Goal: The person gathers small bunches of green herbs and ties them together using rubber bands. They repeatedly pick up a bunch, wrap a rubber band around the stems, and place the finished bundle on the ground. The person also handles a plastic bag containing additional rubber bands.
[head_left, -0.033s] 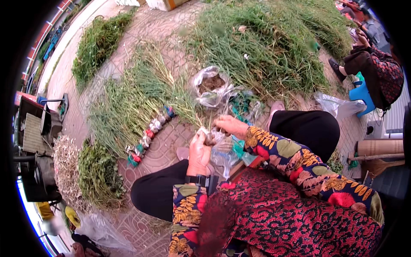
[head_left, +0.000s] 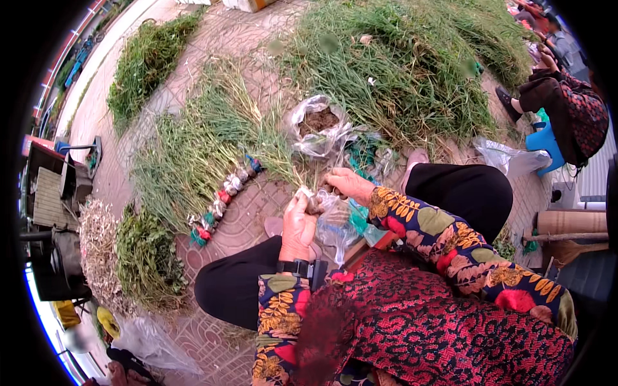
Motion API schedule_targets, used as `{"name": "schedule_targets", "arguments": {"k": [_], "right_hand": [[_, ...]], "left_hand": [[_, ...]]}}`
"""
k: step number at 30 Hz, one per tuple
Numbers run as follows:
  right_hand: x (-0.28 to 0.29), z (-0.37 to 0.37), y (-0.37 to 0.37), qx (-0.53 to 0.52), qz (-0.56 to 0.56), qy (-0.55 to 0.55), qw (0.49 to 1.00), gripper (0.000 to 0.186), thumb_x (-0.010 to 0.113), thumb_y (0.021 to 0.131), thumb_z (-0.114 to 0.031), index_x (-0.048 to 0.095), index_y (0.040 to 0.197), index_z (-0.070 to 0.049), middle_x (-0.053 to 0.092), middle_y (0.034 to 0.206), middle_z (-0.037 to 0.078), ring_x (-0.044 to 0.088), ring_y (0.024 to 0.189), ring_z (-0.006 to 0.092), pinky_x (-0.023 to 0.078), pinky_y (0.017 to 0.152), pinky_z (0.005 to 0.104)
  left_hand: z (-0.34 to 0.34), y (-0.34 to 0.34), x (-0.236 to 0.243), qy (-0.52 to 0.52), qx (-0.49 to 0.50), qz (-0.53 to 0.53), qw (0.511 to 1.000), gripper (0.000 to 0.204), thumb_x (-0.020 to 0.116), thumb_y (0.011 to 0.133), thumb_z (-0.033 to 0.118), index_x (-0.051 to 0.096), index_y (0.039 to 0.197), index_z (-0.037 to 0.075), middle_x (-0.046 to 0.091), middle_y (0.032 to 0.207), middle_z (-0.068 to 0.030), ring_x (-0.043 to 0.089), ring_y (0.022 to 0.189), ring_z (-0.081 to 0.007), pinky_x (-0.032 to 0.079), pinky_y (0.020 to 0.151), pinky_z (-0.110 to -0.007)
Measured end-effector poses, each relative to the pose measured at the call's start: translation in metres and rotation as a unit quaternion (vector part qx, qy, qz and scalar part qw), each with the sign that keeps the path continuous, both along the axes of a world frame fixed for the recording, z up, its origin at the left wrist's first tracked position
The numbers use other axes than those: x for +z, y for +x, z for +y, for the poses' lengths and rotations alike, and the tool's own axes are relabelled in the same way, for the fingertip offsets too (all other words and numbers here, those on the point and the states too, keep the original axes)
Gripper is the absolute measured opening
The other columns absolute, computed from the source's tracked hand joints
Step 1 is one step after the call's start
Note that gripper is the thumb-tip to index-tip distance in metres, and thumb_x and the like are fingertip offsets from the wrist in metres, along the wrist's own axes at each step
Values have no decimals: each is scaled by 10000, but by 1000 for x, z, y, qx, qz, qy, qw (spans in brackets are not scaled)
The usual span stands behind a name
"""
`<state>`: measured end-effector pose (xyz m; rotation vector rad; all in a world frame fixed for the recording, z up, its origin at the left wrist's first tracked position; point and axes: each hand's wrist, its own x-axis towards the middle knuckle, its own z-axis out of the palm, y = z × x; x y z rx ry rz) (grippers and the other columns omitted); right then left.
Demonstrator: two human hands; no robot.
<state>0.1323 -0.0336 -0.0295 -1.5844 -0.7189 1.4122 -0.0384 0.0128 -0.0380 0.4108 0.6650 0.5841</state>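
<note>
My left hand (head_left: 298, 222) is closed around the root end of a small bundle of green stalks (head_left: 290, 168), where white plastic wrapping (head_left: 305, 192) and brown soil show. Close beside it, the fingers of my right hand (head_left: 351, 184) pinch a dark clump that looks like soil. Just beyond both hands, an open clear plastic bag (head_left: 298, 119) holds brown soil (head_left: 318, 121). Crumpled clear and green plastic bags (head_left: 338, 226) lie under my right hand, between my knees. To the left rests a row of plant bundles (head_left: 225, 194), their root ends wrapped in white, red, green and blue plastic.
A large heap of green plants (head_left: 399, 77) spreads over the paving ahead. More plant piles (head_left: 151, 61) lie left, near a dried pale heap (head_left: 98, 257). At right, a person sits on a blue stool (head_left: 546, 147) beside a plastic bag (head_left: 512, 158).
My right fingertips have shifted very slightly away from the wrapped root end. My left hand keeps its hold on the bundle.
</note>
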Motion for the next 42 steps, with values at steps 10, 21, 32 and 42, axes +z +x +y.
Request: {"name": "schedule_targets", "arguments": {"k": [10, 21, 32, 42], "right_hand": [[-1, 1, -16, 272, -334, -18, 902, 312, 498, 804, -240, 587, 979, 2, 605, 926, 225, 583, 902, 354, 457, 745, 405], [13, -5, 43, 228, -126, 5, 965, 270, 642, 732, -220, 620, 880, 5, 618, 735, 60, 566, 651, 123, 472, 596, 269], [12, -3, 34, 102, -411, -26, 906, 189, 574, 713, -194, 644, 794, -38, 629, 785, 168, 611, 775, 309, 477, 707, 386], [-13, 2, 3, 154, -207, 61, 964, 185, 554, 725, -99, 625, 867, -4, 628, 766, 150, 608, 733, 221, 472, 694, 332]], "left_hand": [[4, 3, 4, -1, -60, -76, 995, 291, 470, 914, 226, 478, 1109, 11, 569, 1019, -107, 563, 870, -212, 469, 743, -337], [11, 4, -5, -45, 43, -43, 997, 261, 507, 894, 174, 474, 1083, -3, 560, 957, -128, 552, 844, -224, 474, 757, -349], [5, 3, 13, -33, -37, 16, 999, 254, 502, 898, 176, 462, 1123, 66, 566, 972, -109, 573, 850, -221, 502, 686, -350], [-2, 7, 16, -48, -124, -17, 991, 249, 476, 909, 169, 471, 1122, 39, 579, 925, -94, 569, 766, -199, 474, 621, -303]]}}
